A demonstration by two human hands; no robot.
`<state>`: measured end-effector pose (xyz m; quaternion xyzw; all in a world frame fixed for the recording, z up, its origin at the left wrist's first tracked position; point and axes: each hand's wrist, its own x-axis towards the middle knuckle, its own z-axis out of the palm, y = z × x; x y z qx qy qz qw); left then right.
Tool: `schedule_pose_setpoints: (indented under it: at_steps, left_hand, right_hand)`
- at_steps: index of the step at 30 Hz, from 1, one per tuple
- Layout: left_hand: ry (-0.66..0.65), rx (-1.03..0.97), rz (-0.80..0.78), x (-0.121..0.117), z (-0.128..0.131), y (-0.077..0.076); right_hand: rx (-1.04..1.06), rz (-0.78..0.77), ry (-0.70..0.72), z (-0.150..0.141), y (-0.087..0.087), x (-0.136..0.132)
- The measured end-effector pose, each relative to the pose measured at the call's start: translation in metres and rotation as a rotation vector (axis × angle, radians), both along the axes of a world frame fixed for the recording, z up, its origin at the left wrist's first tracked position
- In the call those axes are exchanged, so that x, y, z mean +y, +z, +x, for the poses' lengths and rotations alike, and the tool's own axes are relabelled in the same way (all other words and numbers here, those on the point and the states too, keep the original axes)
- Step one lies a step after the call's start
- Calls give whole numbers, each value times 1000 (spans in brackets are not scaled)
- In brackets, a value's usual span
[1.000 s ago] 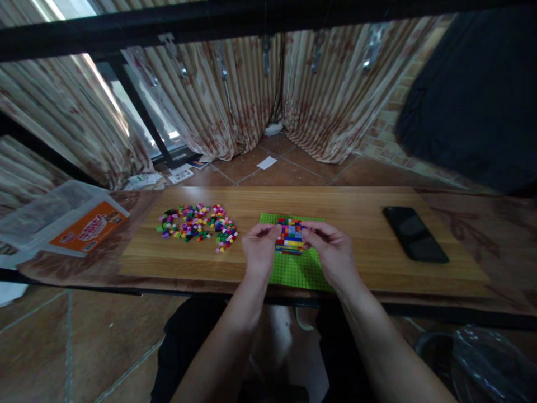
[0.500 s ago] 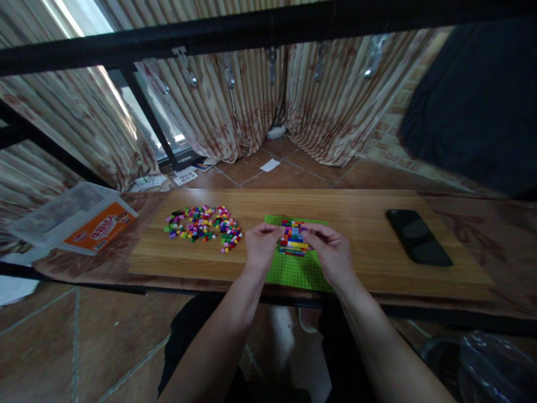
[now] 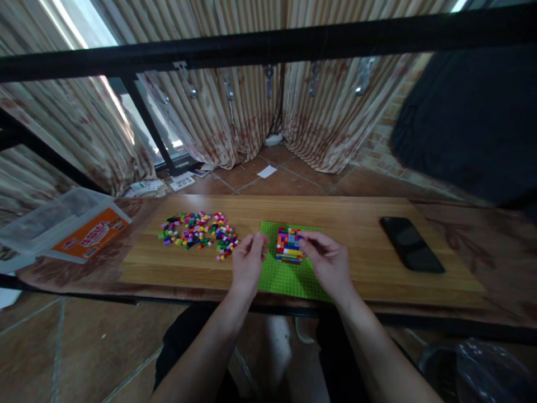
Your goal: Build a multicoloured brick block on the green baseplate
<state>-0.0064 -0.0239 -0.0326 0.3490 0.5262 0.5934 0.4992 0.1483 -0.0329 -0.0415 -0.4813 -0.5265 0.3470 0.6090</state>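
Note:
A block of stacked toy building bricks (image 3: 288, 246) in many colours stands on a green studded baseplate (image 3: 281, 278). My right hand (image 3: 330, 263) has thumb and forefinger closed at the block's upper right edge, where a bluish-purple brick shows. My left hand (image 3: 246, 262) is apart from the block, over the plate's left edge. Its fingers are curled into a pinch, and a small reddish bit shows at the tips, too small to name. Left of that hand, a loose pile of small bricks (image 3: 197, 230) lies on the wooden board (image 3: 352, 218).
A black phone (image 3: 411, 244) lies on the right part of the board. At the far left sits a clear plastic box (image 3: 62, 215) with an orange label. A bin with a clear plastic bag (image 3: 482, 369) stands low at the right. Curtains (image 3: 235, 123) hang beyond the table.
My left hand has come away from the block and moved left, uncovering the block's left side. My right hand stays at its right edge. The camera view has shifted slightly.

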Motion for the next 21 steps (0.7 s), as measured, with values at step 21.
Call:
schedule_pose_setpoints:
  at_steps: [21]
  left_hand:
    - [-328, -425, -188, -20, -10, 1]
  right_hand:
    - [-504, 134, 216, -25, 11, -15]
